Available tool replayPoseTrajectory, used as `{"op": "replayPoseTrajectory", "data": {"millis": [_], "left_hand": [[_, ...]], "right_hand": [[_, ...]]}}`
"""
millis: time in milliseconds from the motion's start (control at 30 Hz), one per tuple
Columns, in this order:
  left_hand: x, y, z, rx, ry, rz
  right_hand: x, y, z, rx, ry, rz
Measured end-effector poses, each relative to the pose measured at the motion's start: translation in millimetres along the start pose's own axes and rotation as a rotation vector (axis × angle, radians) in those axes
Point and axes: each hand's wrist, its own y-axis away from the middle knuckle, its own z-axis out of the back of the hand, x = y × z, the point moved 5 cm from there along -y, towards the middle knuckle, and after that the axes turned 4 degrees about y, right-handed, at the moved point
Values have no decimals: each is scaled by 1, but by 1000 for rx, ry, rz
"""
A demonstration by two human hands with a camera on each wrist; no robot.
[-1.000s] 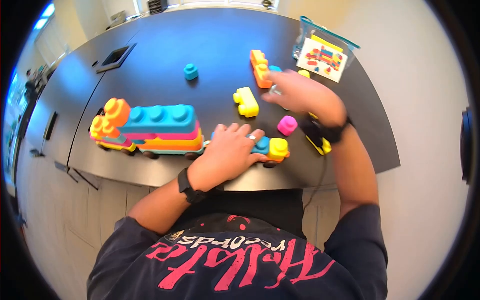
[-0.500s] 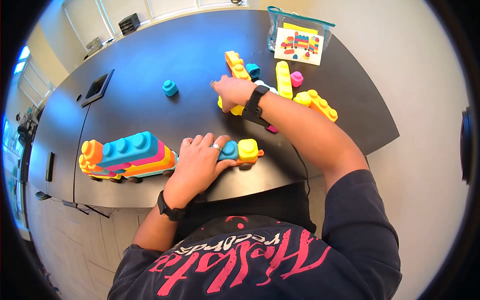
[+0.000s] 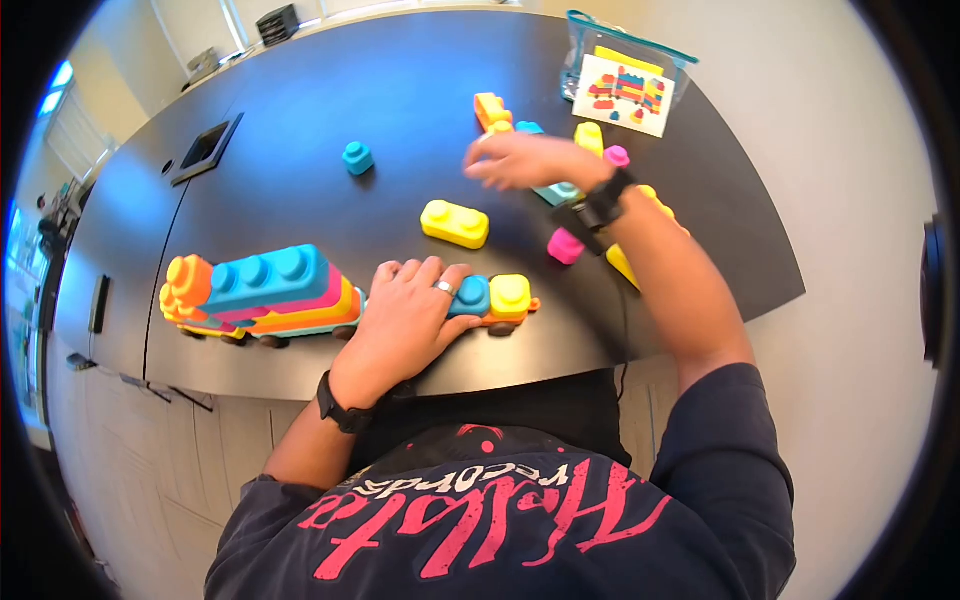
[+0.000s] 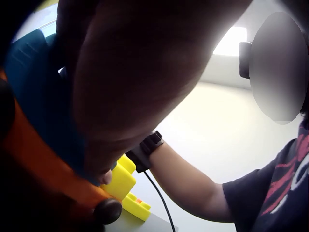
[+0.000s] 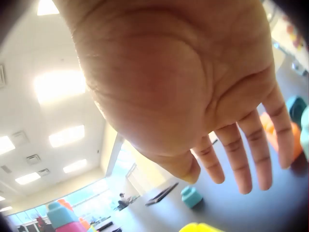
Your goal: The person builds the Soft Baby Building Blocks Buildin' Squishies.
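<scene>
My left hand [image 3: 408, 308] grips the blue block [image 3: 471, 294] on a toy train car, fingers over its top and thumb along the near side. Behind that block on the car sits a yellow block [image 3: 511, 294]. To the left, joined to it, stands a taller train car with a long blue block [image 3: 270, 274] on pink and orange layers. Held above the table, my right hand [image 3: 530, 160] has its fingers spread with nothing in them, as the right wrist view shows. Below and left of it lies a loose yellow two-stud block [image 3: 455, 223].
A small teal block [image 3: 358, 157] lies farther left on the table. Around the right arm are orange blocks [image 3: 490, 110], a pink block [image 3: 566, 246] and several yellow ones. A clear zip bag [image 3: 590, 42] with a picture card [image 3: 625, 95] stands at the far right edge.
The loose yellow block has turned and shifted left. My right hand reached over it half a second ago and has since moved off to the right. The left hand still holds the train car.
</scene>
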Motion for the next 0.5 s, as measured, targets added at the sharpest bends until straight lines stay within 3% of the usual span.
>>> {"op": "replayPoseTrajectory", "data": {"millis": [67,100,167,233,300,367,500], "left_hand": [[1,3,-3,-32,-2,2],[0,3,-3,-63,-4,-18],[1,3,-4,-73,-11,-12],[1,4,-5,-111,-3,-32],[1,3,-10,-20,-22,10],[-2,4,-4,-178,15,-50],[0,23,28,-298,245,19]], "right_hand": [[-18,21,51,-212,326,-150],[-52,15,71,-251,308,-185],[-49,27,92,-233,350,-434],[-51,2,93,-226,337,-473],[-39,-22,75,-211,355,-550],[-33,-43,48,-304,788,-534],[-21,-50,34,-403,827,-551]]}}
